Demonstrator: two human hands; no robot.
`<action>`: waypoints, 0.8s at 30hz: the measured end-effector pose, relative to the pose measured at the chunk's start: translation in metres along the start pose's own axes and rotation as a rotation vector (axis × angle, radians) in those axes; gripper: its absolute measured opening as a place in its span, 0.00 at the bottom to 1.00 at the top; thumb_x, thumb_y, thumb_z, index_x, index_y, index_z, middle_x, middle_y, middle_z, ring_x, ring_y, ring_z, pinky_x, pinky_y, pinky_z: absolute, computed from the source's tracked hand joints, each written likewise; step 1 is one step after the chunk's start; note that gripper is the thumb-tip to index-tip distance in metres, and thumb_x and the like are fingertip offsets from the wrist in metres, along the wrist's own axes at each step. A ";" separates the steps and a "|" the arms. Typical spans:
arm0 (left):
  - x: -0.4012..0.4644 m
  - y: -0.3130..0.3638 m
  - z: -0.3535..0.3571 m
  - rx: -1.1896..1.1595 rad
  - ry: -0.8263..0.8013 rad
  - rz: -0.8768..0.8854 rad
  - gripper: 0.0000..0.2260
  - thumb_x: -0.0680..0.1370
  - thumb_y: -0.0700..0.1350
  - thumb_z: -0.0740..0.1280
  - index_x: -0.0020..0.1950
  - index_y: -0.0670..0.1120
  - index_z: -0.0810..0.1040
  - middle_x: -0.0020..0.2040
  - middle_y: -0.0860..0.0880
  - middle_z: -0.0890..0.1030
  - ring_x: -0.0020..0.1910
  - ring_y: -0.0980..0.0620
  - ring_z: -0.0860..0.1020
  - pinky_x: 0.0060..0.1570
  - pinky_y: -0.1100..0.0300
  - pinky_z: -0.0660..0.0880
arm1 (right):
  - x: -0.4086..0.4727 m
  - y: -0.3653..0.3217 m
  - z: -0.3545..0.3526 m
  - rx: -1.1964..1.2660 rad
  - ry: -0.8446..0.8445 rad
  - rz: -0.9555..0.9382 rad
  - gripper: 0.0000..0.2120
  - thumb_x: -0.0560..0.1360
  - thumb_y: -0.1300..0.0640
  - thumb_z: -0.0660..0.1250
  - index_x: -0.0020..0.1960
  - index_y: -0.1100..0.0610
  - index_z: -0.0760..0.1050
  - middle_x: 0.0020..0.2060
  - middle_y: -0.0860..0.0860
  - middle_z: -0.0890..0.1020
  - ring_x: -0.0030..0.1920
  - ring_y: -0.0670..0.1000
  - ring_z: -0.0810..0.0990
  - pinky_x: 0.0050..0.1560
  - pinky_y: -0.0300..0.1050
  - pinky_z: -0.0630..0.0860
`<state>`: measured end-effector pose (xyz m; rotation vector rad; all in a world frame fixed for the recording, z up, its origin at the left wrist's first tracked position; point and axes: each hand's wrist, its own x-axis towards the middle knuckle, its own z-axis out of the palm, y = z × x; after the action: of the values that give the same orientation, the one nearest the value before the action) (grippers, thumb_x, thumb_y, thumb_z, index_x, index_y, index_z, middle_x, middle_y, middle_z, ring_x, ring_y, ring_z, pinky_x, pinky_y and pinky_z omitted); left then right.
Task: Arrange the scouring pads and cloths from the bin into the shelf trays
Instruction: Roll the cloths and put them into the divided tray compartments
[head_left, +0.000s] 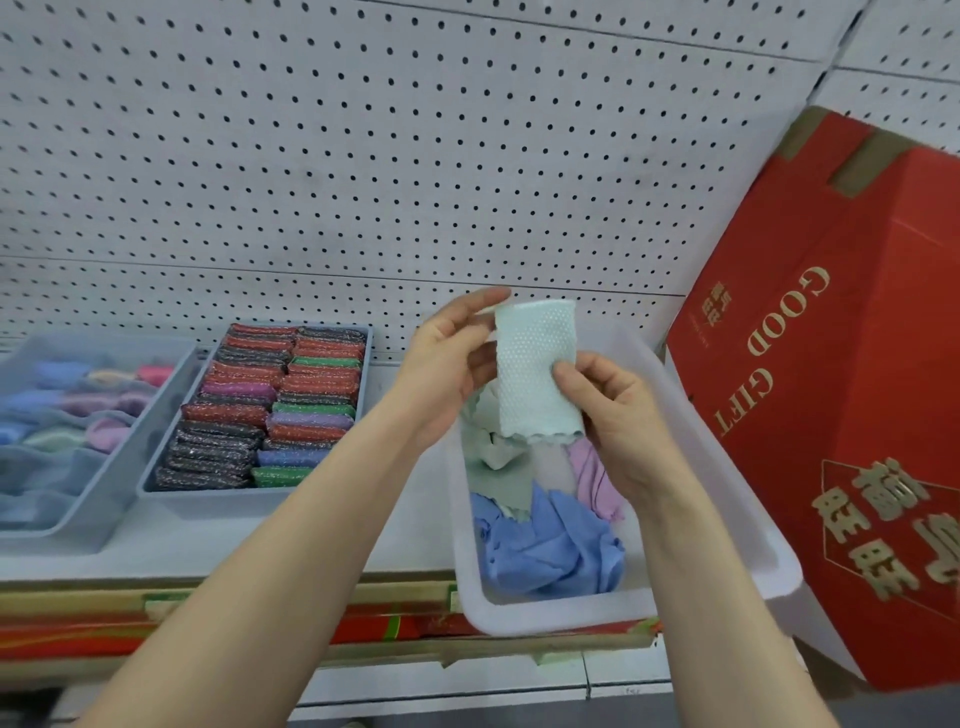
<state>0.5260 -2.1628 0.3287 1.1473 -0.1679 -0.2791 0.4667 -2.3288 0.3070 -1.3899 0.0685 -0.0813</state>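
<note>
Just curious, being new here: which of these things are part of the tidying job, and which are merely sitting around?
Part of the job:
mint cloth, held by both hands
white bin of cloths
scouring pad tray
cloth tray

Just lying about:
red gift box
pegboard wall

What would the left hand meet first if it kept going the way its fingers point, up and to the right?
The left hand already pinches the mint cloth, so that comes first. Past it, probably only the pegboard back wall, though depth is hard to judge from this view.
</note>
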 end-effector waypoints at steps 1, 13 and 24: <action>-0.006 -0.003 -0.004 -0.025 -0.009 -0.075 0.11 0.82 0.38 0.59 0.60 0.43 0.78 0.49 0.46 0.84 0.44 0.51 0.83 0.45 0.59 0.80 | -0.001 0.002 0.002 0.008 0.047 -0.012 0.08 0.74 0.58 0.70 0.51 0.60 0.80 0.46 0.56 0.85 0.47 0.53 0.83 0.49 0.47 0.80; -0.079 -0.036 -0.033 -0.193 0.201 -0.349 0.10 0.75 0.38 0.69 0.56 0.39 0.80 0.49 0.43 0.85 0.43 0.50 0.84 0.42 0.60 0.81 | -0.015 0.033 0.023 -0.150 -0.202 0.025 0.18 0.81 0.64 0.61 0.67 0.49 0.71 0.42 0.60 0.82 0.41 0.54 0.79 0.43 0.47 0.77; -0.113 -0.022 -0.082 -0.305 0.396 -0.129 0.16 0.76 0.32 0.65 0.61 0.42 0.73 0.47 0.45 0.83 0.36 0.54 0.81 0.32 0.65 0.78 | -0.021 0.035 0.082 -0.227 -0.514 -0.148 0.12 0.70 0.64 0.75 0.48 0.52 0.80 0.44 0.52 0.81 0.45 0.53 0.78 0.51 0.49 0.77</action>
<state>0.4380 -2.0659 0.2766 0.8898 0.2904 -0.1787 0.4544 -2.2407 0.2873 -1.6027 -0.4666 0.1665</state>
